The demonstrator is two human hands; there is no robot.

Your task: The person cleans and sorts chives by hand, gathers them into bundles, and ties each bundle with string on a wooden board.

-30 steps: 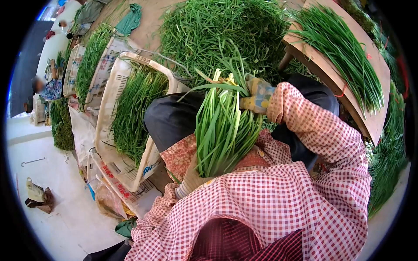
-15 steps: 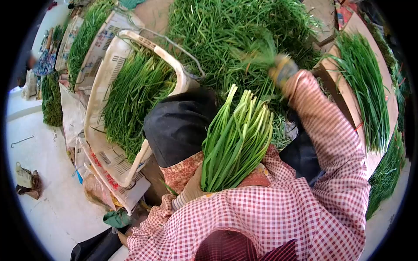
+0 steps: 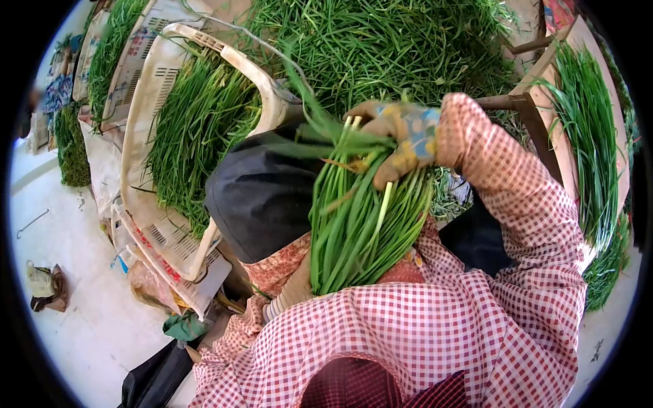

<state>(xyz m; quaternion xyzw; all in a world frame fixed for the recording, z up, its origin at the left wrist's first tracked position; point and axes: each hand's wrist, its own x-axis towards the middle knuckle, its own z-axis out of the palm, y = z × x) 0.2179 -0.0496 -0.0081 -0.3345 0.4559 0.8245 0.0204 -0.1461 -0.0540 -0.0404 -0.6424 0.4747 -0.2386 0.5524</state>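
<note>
A bunch of garlic chives (image 3: 360, 238) lies across my lap, pale stem ends pointing away from me. My left hand (image 3: 294, 284), in a light glove, is wrapped round the leafy lower side of the bunch; its fingertips are hidden beneath the leaves. Over the pale ends is my right hand (image 3: 398, 139), in a patterned yellow and blue glove. Its fingers are curled round some loose chive leaves (image 3: 326, 136), which trail off to the left, blurred by motion.
A large heap of loose chives (image 3: 381, 47) spreads ahead. On the left stands a white plastic basket (image 3: 139, 143) holding chives. A wooden stand (image 3: 544, 129) at right bears more chives (image 3: 588, 136). My dark-covered knee (image 3: 255, 197) is beside the bunch.
My right hand has come back from the heap, down and left, onto the stem ends of the bunch, with loose leaves in its fingers. The left hand still holds the bunch.
</note>
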